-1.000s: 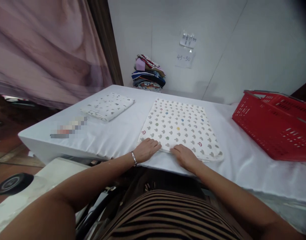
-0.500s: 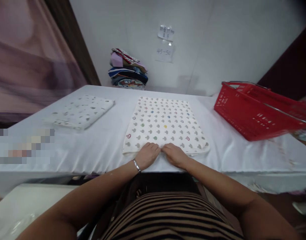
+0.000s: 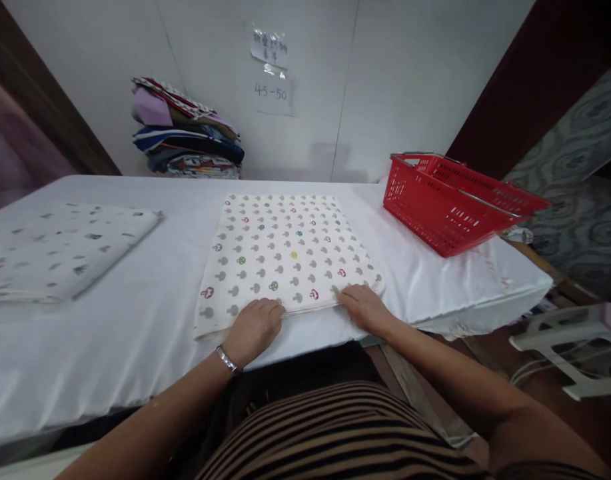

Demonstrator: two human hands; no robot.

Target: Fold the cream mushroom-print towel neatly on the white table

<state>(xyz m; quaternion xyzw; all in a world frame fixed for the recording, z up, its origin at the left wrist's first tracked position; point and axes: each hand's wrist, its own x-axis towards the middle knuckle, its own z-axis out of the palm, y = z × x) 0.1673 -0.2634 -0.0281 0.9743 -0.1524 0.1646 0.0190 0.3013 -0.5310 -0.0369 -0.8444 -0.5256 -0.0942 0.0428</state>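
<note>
Silver bracelet at its wrist, left hand, then right hand: both curled at one mushroom-print cloth, near edge, gripping or not, can't tell! It's flat on one white table, between one patterned cloth and one red basket.

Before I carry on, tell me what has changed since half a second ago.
The left hand and right hand, close together then, have moved apart along the near edge of the white mushroom-print cloth, one leftward, one rightward. The head view has turned right. Both hands are still at that edge; the red perforated basket and the multicoloured fabric stack show no clear move.
</note>
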